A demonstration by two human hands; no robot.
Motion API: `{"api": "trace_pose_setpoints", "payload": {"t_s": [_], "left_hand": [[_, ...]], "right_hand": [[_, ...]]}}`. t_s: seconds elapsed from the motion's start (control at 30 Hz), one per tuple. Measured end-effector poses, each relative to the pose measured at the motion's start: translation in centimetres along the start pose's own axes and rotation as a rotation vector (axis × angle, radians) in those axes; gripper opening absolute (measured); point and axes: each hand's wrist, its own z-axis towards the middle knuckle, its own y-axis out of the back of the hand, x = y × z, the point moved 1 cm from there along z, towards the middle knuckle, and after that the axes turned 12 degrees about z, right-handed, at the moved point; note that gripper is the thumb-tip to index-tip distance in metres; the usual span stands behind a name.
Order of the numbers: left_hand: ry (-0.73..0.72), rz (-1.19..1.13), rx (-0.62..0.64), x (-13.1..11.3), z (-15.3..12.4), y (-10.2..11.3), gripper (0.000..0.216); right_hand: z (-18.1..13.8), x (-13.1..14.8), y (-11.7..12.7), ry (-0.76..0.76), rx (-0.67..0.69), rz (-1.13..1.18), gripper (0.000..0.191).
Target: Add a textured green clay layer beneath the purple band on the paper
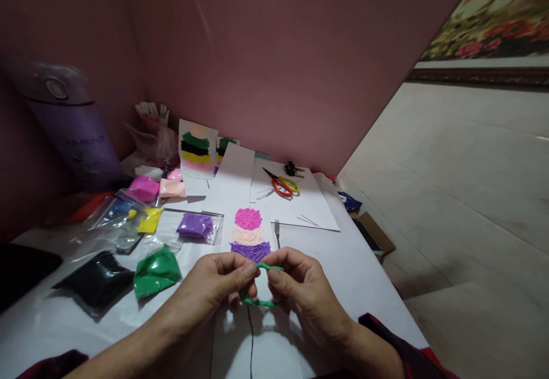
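Between my left hand point(231, 279) and my right hand point(300, 282) runs a thin green strand of modelling clay point(262, 303), bent into a loop. Thumb and fingers of each hand pinch it. Just beyond my fingertips lies a paper strip with textured clay bands, one magenta point(248, 219), one peach point(249, 234) and one purple point(250, 250). A dark thin cord point(251, 339) hangs or lies below my left fingers; whether it touches them I cannot tell. To the left of my hands sits a packet of green clay point(156, 272).
A black packet point(96, 283), a purple packet point(196, 226) and several other clay packets crowd the left side. A purple bottle point(77, 127) stands behind them. Scissors point(283, 184) and keys point(293, 169) lie on white card point(300, 210). A small fork point(277, 231) is beside the strip.
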Motion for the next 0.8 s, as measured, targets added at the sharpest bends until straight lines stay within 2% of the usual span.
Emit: {"api": "trace_pose_setpoints", "payload": {"t_s": [0.13,0.63,0.8], "left_hand": [[0.005,-0.029,0.036,0.30,0.14,0.10,0.040],[0.013,0.014,-0.003,-0.17,-0.20,-0.09,0.026],[-0.046,0.003,0.068,-0.32,-0.16,-0.15,0.031]], "right_hand": [[0.00,-0.07,0.12,0.003,-0.026,-0.009,0.032],[0.14,-0.03,0.12,0.009,0.004,-0.006,0.031],[0.18,0.16,-0.01,-0.013,-0.038,0.057,0.033]]}}
